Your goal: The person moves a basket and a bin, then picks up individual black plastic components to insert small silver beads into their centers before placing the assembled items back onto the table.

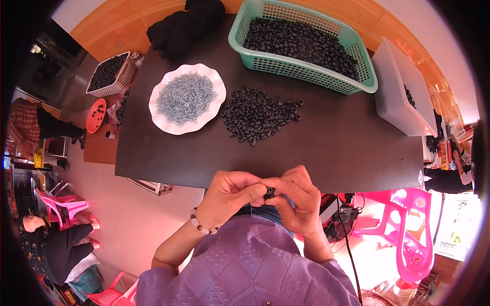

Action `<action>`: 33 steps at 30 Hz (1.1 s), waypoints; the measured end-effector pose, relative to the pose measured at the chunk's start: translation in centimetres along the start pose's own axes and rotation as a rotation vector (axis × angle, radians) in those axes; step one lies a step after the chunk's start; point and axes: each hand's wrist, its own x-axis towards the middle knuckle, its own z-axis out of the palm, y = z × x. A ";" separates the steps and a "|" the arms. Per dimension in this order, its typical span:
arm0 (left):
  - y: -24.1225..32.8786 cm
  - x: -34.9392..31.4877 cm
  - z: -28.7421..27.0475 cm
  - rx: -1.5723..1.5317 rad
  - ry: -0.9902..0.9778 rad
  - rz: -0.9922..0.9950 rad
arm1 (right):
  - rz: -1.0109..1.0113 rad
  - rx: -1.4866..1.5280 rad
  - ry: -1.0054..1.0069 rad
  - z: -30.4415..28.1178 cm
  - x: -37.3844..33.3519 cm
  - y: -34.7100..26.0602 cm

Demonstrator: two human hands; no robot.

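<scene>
Between the fingertips of both hands, just off the table's near edge, is a small black ring-shaped part (269, 193). My left hand (232, 194) pinches it with thumb and forefinger, a beaded bracelet on that wrist. From the other side my right hand (296, 199) grips it between thumb and fingers. Beyond the hands lies a loose pile of small black parts (258, 115) on the dark table (337, 148). To its left stands a white scalloped plate (159, 115) heaped with small clear pieces (186, 97).
A green basket (306, 74) of black ring-shaped parts sits at the back, beside a translucent bin (406, 97). Black cloth (186, 25) lies at the far left. A side table holds a white basket (120, 81) and an orange tray (96, 116). Other people sit and stand at left and right.
</scene>
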 end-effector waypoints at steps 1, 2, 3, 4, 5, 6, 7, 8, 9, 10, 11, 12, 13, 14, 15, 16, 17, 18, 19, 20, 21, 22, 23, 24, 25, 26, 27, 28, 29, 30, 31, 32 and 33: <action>0.0 0.0 0.0 -0.015 -0.001 -0.002 | 0.012 0.000 -0.007 0.0 0.0 0.0; 0.0 0.0 0.0 -0.015 -0.001 -0.002 | 0.012 0.000 -0.007 0.0 0.0 0.1; 0.0 0.0 0.1 -0.054 0.003 -0.023 | 0.015 0.031 -0.010 0.1 0.0 0.2; 0.0 -0.1 0.2 -0.094 0.008 -0.045 | 0.018 0.062 -0.012 0.1 -0.1 0.4; 0.0 -0.1 0.3 -0.093 0.007 -0.044 | 0.018 0.062 -0.011 0.2 -0.2 0.5; 0.1 -0.1 0.5 -0.133 0.000 -0.054 | 0.046 0.127 -0.002 0.3 -0.3 0.7; 0.1 -0.1 0.6 -0.173 -0.008 -0.063 | 0.075 0.193 0.008 0.4 -0.4 0.9; 0.1 -0.1 0.7 -0.174 -0.007 -0.063 | 0.075 0.193 0.008 0.4 -0.6 1.0; 0.2 -0.1 0.8 -0.162 0.001 -0.062 | 0.113 0.272 -0.019 0.3 -0.7 1.1; 0.1 -0.1 0.9 -0.150 0.010 -0.061 | 0.151 0.351 -0.045 0.3 -0.8 1.2; 0.0 -0.1 1.0 -0.150 0.010 -0.061 | 0.151 0.352 -0.045 0.4 -0.9 1.2; -0.1 -0.2 1.2 -0.158 0.025 -0.032 | 0.183 0.426 -0.031 0.5 -0.9 1.1; -0.3 -0.2 1.3 -0.166 0.039 -0.003 | 0.216 0.501 -0.017 0.7 -1.0 1.1; -0.4 -0.2 1.5 -0.166 0.037 -0.003 | 0.216 0.500 -0.015 0.8 -1.1 1.0; -0.5 -0.3 1.6 -0.152 0.046 0.019 | 0.264 0.590 -0.001 0.9 -1.2 0.9; -0.6 -0.3 1.7 -0.137 0.054 0.042 | 0.311 0.680 0.013 1.0 -1.3 0.8; -0.7 -0.4 1.7 -0.136 0.054 0.043 | 0.310 0.681 0.013 1.0 -1.4 0.9; -0.8 -0.5 1.8 -0.149 0.057 0.049 | 0.300 0.684 0.014 1.1 -1.5 1.1; -0.8 -0.5 1.8 -0.161 0.059 0.055 | 0.290 0.687 0.016 1.2 -1.6 1.1; -0.8 -0.6 1.8 -0.161 0.060 0.055 | 0.290 0.688 0.016 1.1 -1.7 1.1; -0.8 -0.7 1.7 -0.149 0.058 0.037 | 0.291 0.685 0.014 1.1 -1.6 0.9; -0.7 -0.8 1.7 -0.136 0.057 0.019 | 0.292 0.682 0.012 1.0 -1.6 0.8; -0.6 -1.0 1.8 -0.136 0.057 0.019 | 0.292 0.682 0.012 0.9 -1.6 0.8; -0.5 -1.1 1.8 -0.125 0.054 0.022 | 0.272 0.668 0.005 0.9 -1.6 0.8; -0.3 -1.2 1.9 -0.114 0.050 0.025 | 0.251 0.654 -0.002 0.8 -1.6 0.7; -0.1 -1.2 2.0 -0.114 0.047 0.025 | 0.250 0.652 0.001 0.7 -1.5 0.6; 0.0 -1.3 2.0 -0.093 0.047 0.016 | 0.237 0.626 0.007 0.7 -1.4 0.4; 0.2 -1.4 2.0 -0.072 0.046 0.007 | 0.223 0.601 0.013 0.6 -1.4 0.2; 0.4 -1.6 2.1 -0.070 0.042 0.008 | 0.220 0.600 0.016 0.7 -1.5 0.1; 0.6 -1.9 2.3 -0.036 0.026 0.005 | 0.183 0.557 0.034 0.7 -1.6 0.0; 0.9 -1.9 2.4 -0.001 0.010 0.004 | 0.146 0.514 0.052 0.8 -1.6 0.0; 1.1 -1.9 2.5 0.000 0.005 0.003 | 0.146 0.510 0.056 0.8 -1.7 -0.2; 1.3 -1.9 2.6 0.002 0.000 0.003 | 0.149 0.522 0.075 0.8 -1.7 -0.3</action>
